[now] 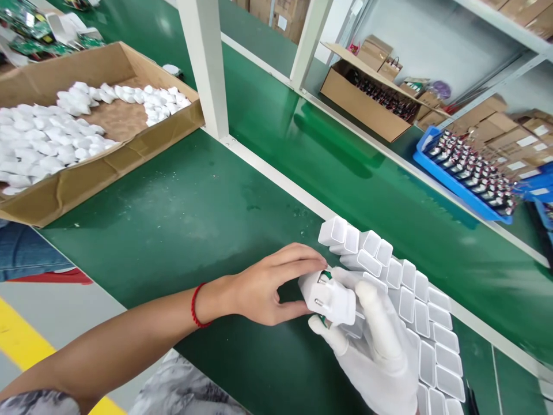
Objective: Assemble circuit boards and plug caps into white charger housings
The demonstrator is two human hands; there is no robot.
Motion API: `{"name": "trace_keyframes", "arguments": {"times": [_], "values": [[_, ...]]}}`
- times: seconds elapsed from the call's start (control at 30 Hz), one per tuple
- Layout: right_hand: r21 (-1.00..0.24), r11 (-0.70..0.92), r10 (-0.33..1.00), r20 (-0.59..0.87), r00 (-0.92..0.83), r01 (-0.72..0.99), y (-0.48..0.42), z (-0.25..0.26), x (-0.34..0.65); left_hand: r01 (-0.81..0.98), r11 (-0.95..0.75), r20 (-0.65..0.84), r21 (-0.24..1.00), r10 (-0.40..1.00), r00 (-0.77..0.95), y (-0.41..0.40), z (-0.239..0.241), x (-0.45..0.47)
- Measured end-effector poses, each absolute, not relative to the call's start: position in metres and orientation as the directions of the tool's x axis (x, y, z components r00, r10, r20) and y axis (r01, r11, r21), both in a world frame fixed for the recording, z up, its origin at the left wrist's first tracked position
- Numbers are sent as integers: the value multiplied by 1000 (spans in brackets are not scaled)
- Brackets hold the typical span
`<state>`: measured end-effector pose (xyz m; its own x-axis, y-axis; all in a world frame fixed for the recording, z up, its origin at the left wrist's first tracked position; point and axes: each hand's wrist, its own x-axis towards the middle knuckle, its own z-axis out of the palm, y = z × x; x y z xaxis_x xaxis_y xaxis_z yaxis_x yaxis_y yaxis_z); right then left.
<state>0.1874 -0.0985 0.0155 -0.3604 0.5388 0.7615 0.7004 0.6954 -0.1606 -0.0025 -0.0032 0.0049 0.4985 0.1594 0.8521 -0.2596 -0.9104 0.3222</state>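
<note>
My left hand (259, 282), bare and with a red cord at the wrist, has its thumb and fingers closed on a white plastic housing (306, 287). Against it, my right hand (384, 340) in a white glove grips a white two-pin plug head (339, 302). Two metal pins show on the plug head, and bits of a green circuit board (327, 275) peek out beside it. The two parts meet between my hands; how far they fit together is hidden. Just behind and under my right hand stand rows of white open-topped plastic housings (406, 304).
A cardboard tray (129, 135) of small white parts lies at the left, with green circuit boards (30, 29) beyond. White posts (207, 69) rise from the bench. Across the green belt (337, 138) are an open carton (367, 104) and a blue tray (458, 178) of wired components.
</note>
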Motion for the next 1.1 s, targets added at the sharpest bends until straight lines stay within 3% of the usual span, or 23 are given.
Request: {"name": "trace_keyframes", "arguments": {"times": [0.07,0.13,0.3,0.4,0.47,0.63,0.77,0.9,1.1], "values": [[-119,676,530,764,-368,727,-98,17,187,-261,-912,857,316,157,491,-4,4,-2],[-160,653,577,738,-350,740,-98,18,186,-254,-912,858,322,167,486,-4,4,-2],[-499,473,826,537,-169,726,-104,13,187,-199,-916,873,347,238,425,-2,3,0],[-731,360,909,415,-40,580,-105,10,183,-191,-920,895,343,259,364,-1,3,1],[-808,307,946,319,-64,503,-103,7,178,-199,-926,909,320,240,341,-1,1,2],[-896,235,972,223,-75,377,-95,3,166,-222,-932,914,286,196,355,-3,1,2],[-936,278,960,265,-89,217,-96,4,169,-307,-866,831,394,194,521,-4,10,-6],[-976,176,983,167,-79,126,-96,9,170,-263,-787,702,558,278,656,-7,14,-12],[-997,66,997,63,-45,49,-91,14,170,-166,-813,631,558,286,721,-6,7,-14]]}}
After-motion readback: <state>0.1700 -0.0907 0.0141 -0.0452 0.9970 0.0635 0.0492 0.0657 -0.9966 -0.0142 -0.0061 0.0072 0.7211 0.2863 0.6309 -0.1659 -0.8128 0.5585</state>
